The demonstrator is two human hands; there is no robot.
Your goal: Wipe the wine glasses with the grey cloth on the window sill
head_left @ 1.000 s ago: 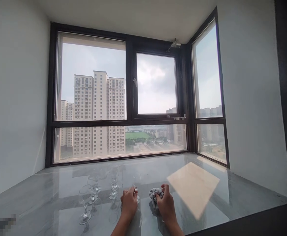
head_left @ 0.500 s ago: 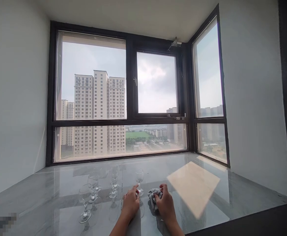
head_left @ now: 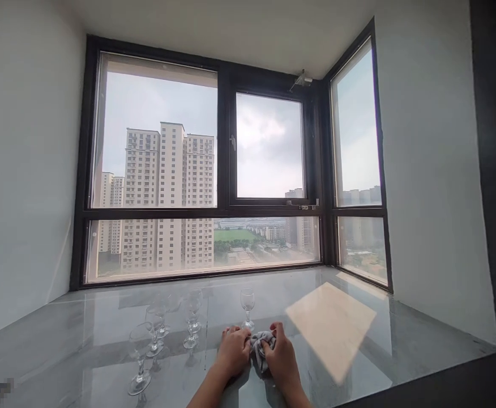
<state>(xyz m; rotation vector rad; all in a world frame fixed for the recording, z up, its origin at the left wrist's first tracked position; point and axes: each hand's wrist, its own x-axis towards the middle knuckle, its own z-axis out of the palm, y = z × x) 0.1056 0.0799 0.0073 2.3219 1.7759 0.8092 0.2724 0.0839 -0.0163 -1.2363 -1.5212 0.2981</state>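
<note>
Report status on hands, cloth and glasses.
Right hand holds crumpled gray cloth; left hand at its edge, grip unclear. Lone wine glass upright beyond hands. Other wine glasses standing left.

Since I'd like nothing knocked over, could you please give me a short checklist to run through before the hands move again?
1. Right hand has a grip on the grey cloth: ok, the cloth is bunched in its fingers.
2. Lone glass stands upright on the sill: ok.
3. Left hand well away from that glass: not ok, its fingertips are close to the foot.
4. Left hand holding the cloth: cannot tell, the fingers are partly hidden.
5. Other glasses upright, apart from both hands: ok.
</note>
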